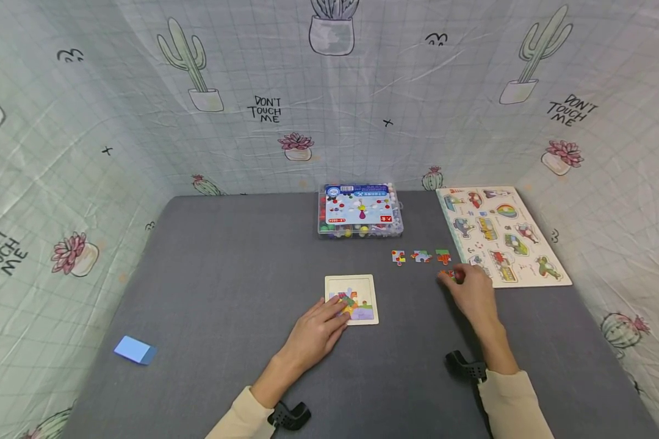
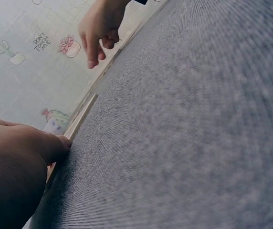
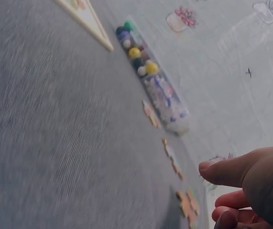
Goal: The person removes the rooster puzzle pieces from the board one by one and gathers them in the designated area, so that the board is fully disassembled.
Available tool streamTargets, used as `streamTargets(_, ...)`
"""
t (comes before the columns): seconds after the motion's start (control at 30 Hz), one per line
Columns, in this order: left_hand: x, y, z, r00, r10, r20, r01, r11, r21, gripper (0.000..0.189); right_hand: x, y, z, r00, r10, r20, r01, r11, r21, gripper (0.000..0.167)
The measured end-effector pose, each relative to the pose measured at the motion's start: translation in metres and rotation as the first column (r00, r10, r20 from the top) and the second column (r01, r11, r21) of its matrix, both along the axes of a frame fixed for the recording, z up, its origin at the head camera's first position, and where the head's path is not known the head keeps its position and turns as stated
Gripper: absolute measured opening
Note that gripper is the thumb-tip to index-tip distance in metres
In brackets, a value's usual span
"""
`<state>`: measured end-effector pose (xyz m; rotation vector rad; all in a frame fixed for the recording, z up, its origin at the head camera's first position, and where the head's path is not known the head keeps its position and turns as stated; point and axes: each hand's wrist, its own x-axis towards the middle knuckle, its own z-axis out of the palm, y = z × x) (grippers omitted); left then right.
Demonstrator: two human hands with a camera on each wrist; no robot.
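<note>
A small jigsaw puzzle [image 1: 365,312] in a pale wooden frame lies on the grey table, part of its picture covered by my left hand [image 1: 317,332]. That hand rests over its left side with fingers extended; in the left wrist view the thumb [image 2: 57,145] is at the frame's edge. My right hand [image 1: 474,294] hovers by a loose red puzzle piece [image 1: 448,275], thumb and fingers apart. Three more pieces form a row just beyond: a yellow-and-red one [image 1: 398,257], a bluish one [image 1: 421,256] and a green-and-orange one [image 1: 443,256].
Behind the pieces stands a clear plastic box [image 1: 360,210] of coloured beads with a blue label. A larger picture board [image 1: 505,238] lies at the back right, close to my right hand. Far left is a blue block [image 1: 135,350]. Patterned cloth [image 1: 241,158] surrounds the table.
</note>
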<state>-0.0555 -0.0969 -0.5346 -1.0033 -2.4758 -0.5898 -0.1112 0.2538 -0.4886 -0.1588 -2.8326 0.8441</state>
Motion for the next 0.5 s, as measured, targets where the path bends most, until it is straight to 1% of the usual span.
streamTargets(0.13,0.000,0.001,-0.001,1.000,-0.001,-0.003,0.001,1.000,0.006,0.020,-0.002,-0.009,0.006,0.997,0.036,-0.062,-0.038,0.999,-0.019,0.038)
streamTargets(0.27,-0.001,0.001,-0.001,1.000,-0.005,-0.012,0.005,1.000,0.015,0.019,-0.005,-0.021,0.010,0.990,0.069,-0.123,-0.072,0.997,-0.027,0.035)
streamTargets(0.37,-0.001,0.001,0.000,1.000,-0.007,-0.016,0.007,1.000,0.021,0.017,-0.007,-0.031,0.012,0.987,0.088,-0.137,-0.093,0.995,-0.033,0.034)
streamTargets(0.5,-0.001,0.001,0.001,1.000,-0.012,-0.024,0.012,1.000,0.023,0.016,-0.011,-0.044,0.013,0.985,0.114,-0.127,-0.120,0.992,-0.032,0.035)
